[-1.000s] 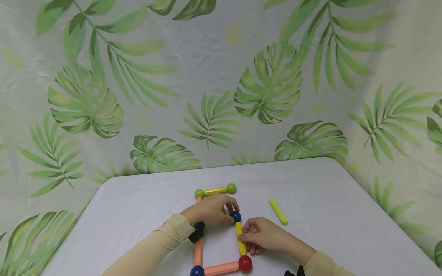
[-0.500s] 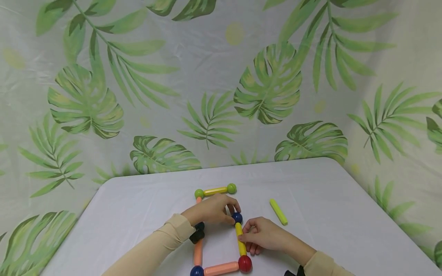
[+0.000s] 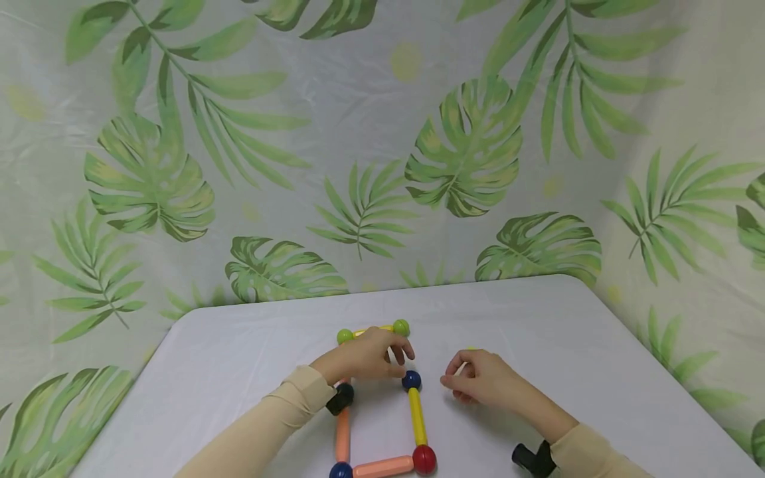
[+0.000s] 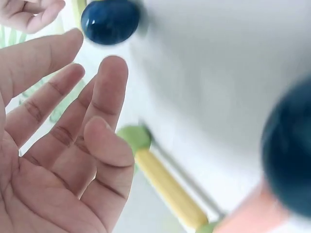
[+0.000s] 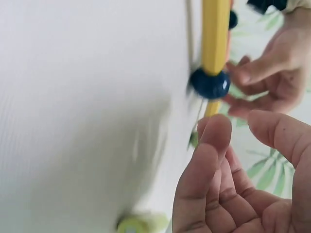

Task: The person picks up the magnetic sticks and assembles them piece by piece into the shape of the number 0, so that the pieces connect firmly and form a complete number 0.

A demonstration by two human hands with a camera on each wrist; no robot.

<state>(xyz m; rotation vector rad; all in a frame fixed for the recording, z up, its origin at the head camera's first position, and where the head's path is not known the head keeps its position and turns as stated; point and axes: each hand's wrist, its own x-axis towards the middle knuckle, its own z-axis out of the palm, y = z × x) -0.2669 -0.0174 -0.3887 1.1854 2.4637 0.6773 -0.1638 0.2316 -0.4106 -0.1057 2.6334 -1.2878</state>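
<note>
My left hand hovers above a magnetic ball-and-stick frame with loosely bent fingers, holding nothing. Its thumb is right beside a blue ball. From that ball a yellow stick runs to a red ball. In the left wrist view, a gap separates thumb and fingers, and the blue ball lies beyond the fingertips. My right hand is over the table right of the frame, empty, thumb and fingers apart in the right wrist view. A loose yellow-green stick is mostly hidden behind it.
Orange sticks and another blue ball form the frame's near and left sides. Green balls joined by a yellow stick mark its far end. A white-covered table stands before a leaf-print curtain.
My right hand has let go of the yellow stick and moved right, over the loose stick. My left hand has lifted slightly off the blue ball.
</note>
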